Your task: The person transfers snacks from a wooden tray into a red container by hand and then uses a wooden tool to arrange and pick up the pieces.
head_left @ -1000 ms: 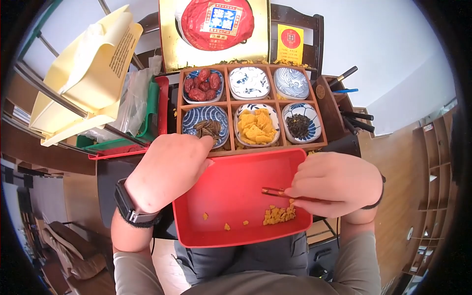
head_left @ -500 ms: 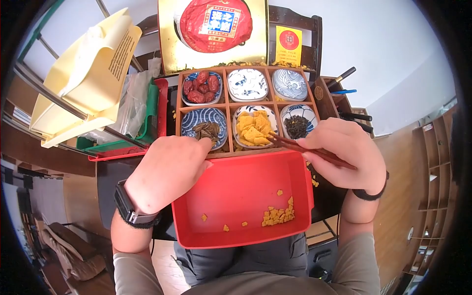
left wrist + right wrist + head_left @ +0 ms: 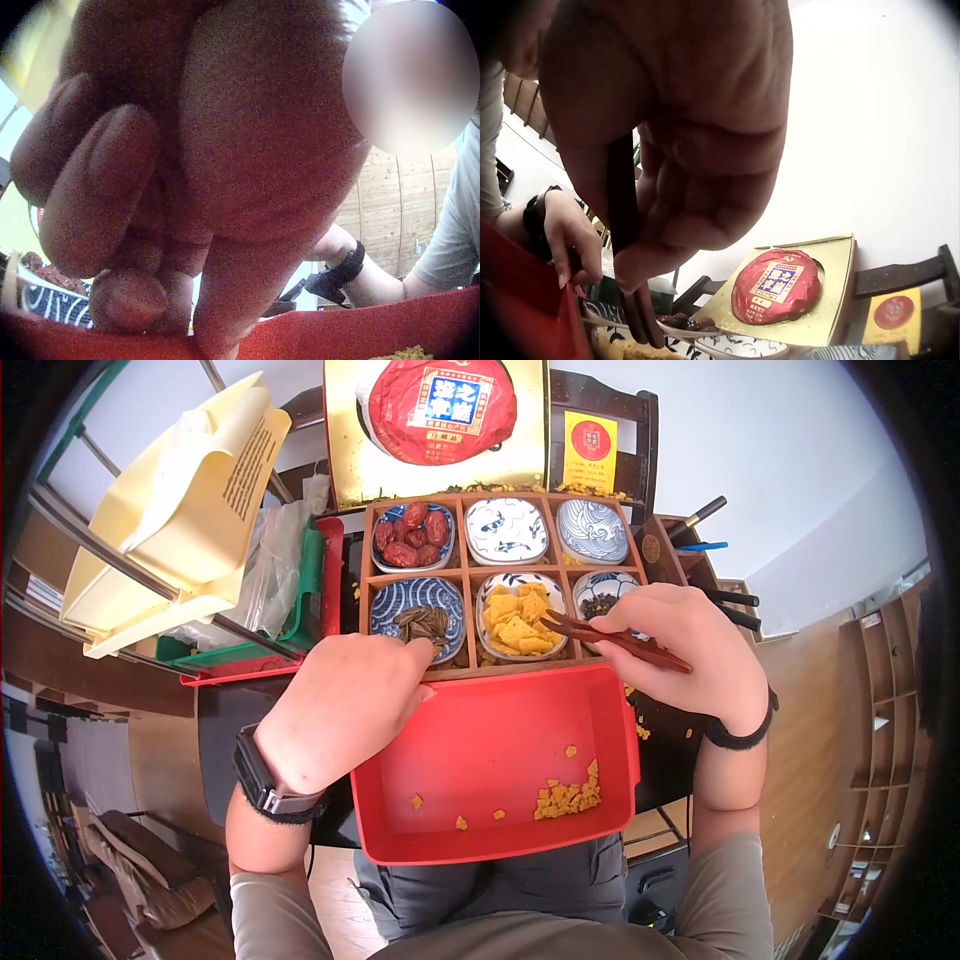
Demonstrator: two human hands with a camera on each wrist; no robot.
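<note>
Brown wooden tweezers (image 3: pixel 640 647) are pinched between the thumb and fingers of the right hand (image 3: pixel 695 650). Their tips are at the right side of a bowl of yellow pieces (image 3: pixel 520 622), slightly apart in the head view. In the right wrist view, the tweezers (image 3: pixel 626 217) point down from the hand (image 3: pixel 682 127). The left hand (image 3: pixel 345 695) grips the upper left rim of a red tray (image 3: pixel 470 725); in the left wrist view, the thumb of this hand (image 3: pixel 187 172) lies against the red wall. Small yellow bits (image 3: pixel 567 800) lie mostly in the tray's lower right corner.
A wooden divided box (image 3: pixel 465 575) holds red dates (image 3: pixel 412 535), brown seeds (image 3: pixel 425 622), dark leaves (image 3: pixel 600 603) and upturned-looking patterned dishes (image 3: pixel 507 528). Behind it stands a gold box (image 3: pixel 350 460). Cream and green containers (image 3: pixel 312 590) are left, a pen holder (image 3: pixel 672 555) right.
From the tray, the right hand has moved up with the tweezers to the yellow pieces. Another yellow bit now shows near the tray's right side. The left hand has stayed in place.
</note>
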